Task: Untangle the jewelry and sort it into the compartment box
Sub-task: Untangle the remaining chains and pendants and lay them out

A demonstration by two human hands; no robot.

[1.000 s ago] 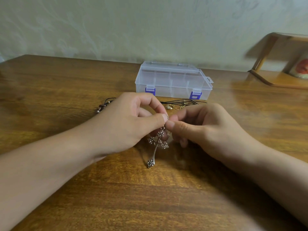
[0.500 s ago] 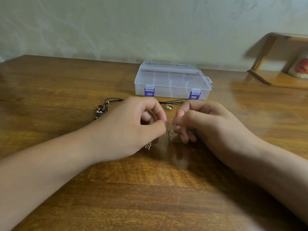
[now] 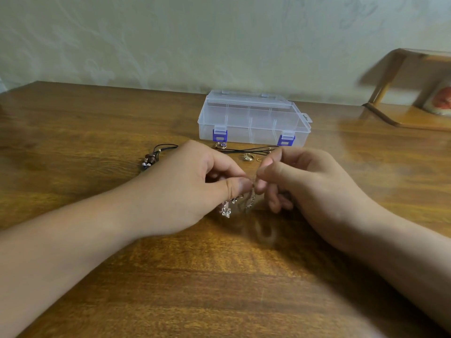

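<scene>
A silver chain with small star charms (image 3: 228, 209) hangs between my two hands at the table's middle. My left hand (image 3: 195, 186) pinches it between thumb and forefinger. My right hand (image 3: 302, 181) pinches the same chain right beside it, fingertips almost touching. Behind them stands the clear compartment box (image 3: 253, 118) with blue latches, its lid down. A black cord necklace (image 3: 246, 150) with brown beads (image 3: 148, 159) lies in front of the box, partly hidden by my left hand. Small gold rings (image 3: 247, 157) lie next to the cord.
The wooden table (image 3: 219, 276) stretches wide in front of my arms. A wooden stand (image 3: 410, 111) with a reddish picture sits at the back right by the wall.
The chain, which dangled long below my fingers a second ago, is now bunched up close under them. Both hands shifted slightly away from me and stayed pinched together.
</scene>
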